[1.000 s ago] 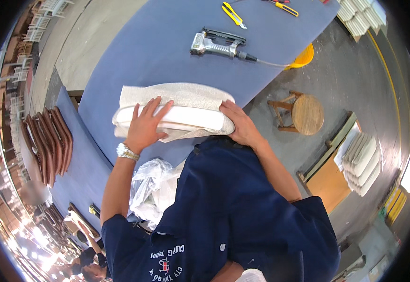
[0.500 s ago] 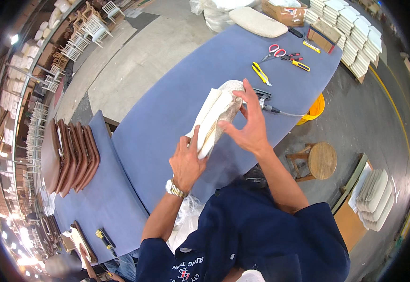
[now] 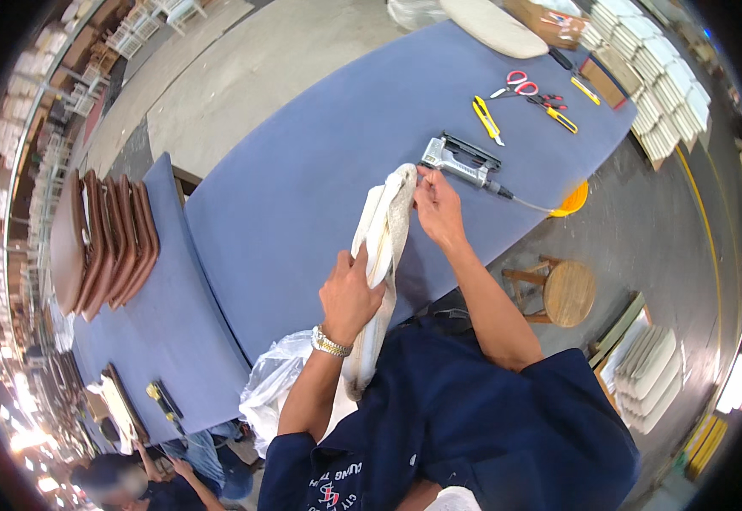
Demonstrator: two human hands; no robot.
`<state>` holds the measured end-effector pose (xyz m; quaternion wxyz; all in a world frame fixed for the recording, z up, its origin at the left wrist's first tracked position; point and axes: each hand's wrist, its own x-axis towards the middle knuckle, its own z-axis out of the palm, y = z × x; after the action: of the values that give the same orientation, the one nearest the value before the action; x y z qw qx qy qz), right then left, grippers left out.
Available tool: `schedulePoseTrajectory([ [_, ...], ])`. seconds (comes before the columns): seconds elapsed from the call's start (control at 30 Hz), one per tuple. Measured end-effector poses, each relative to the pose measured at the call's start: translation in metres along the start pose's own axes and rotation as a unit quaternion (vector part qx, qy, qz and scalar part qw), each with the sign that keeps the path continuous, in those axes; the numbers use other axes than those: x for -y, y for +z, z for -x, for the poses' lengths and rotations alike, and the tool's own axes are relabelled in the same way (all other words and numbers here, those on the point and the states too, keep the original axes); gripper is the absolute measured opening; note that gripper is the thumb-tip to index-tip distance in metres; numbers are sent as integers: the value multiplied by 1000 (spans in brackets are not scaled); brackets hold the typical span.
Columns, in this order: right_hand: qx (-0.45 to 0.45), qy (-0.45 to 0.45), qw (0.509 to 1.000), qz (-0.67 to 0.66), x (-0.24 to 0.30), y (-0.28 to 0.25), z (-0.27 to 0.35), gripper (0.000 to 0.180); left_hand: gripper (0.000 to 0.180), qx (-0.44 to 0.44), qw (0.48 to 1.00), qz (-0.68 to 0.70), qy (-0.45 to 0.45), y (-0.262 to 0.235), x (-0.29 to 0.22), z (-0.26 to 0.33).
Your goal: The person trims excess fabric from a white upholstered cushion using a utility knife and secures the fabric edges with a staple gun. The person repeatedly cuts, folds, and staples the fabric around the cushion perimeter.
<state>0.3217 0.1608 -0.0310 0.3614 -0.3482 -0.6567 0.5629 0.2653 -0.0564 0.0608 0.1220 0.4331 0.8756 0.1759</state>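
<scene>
Cream cloth [image 3: 401, 209] covers one side of a long pad [image 3: 369, 356], and white layers [image 3: 377, 241] show along the other side. The pad is turned up on its edge over the near part of the blue surface [image 3: 286, 196]. Its far end is just beside the silver staple gun [image 3: 460, 162], and its near end is close to the dark blue shirt [image 3: 490, 426]. The left hand [image 3: 351, 294] has its fingers bent around the pad's side, near the middle. The right hand [image 3: 436, 206] pinches the far end with its fingertips almost together. The pad looks light and soft, with a bit of bend in it. The cloth looks rough, so it should not slip much. It would likely not break, but the loose layers could slide apart. Good places to hold are the middle, with all the layers squeezed together, and the round end.
</scene>
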Motion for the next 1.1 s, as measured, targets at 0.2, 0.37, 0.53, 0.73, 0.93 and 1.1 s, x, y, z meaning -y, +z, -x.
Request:
schedulePoseTrajectory([
  [0.2,84,36,965,246,40,16,-40,33,75,-56,998,-16,-20,35,-1,-34],
  [0.37,67,-73,978,185,-6,-4,-56,18,87,-12,996,-3,-84,31,-8,-50],
  [0.53,152,79,985,21,-17,-31,-73,18,99,11,999,-16,-48,27,1,-60],
  [0.73,113,71,990,37,-7,-23,-69,17,111,17,994,79,73,35,-22,-151],
  [0.93,84,-65,989,105,15,-15,-63,25,103,80,967,202,130,60,2,-194],
  [1.1,107,19,974,200,22,-13,-62,34,87,45,969,219,103,67,-7,-184],
])
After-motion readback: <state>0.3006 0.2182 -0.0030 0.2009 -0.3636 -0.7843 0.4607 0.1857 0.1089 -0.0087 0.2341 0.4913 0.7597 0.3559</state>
